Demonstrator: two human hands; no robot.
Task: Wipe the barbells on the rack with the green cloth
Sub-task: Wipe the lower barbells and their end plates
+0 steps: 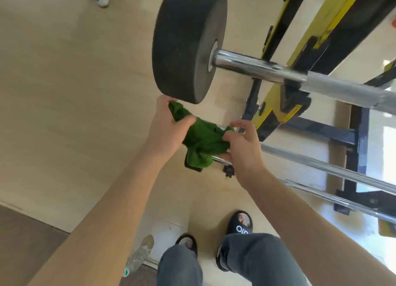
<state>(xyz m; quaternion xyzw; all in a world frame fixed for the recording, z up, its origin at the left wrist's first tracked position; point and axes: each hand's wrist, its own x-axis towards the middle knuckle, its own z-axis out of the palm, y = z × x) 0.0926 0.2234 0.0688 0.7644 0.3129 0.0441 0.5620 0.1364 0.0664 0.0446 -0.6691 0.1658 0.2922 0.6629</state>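
Centre frame, left hand (169, 122) and right hand (242, 148) both clutch the green cloth (201, 142), bunched below the top barbell (257, 68). Regripping, seemingly; next, press cloth to steel.

- We saw a bright, evenly daylit scene, the strongest light coming from the right.
- Glare washed out the floor (383, 135) at the right edge and streaked the chrome bar (252, 67).
- Shadows were soft and faint.
- Wide-angle distortion bent the edges; the whole view was slightly soft.
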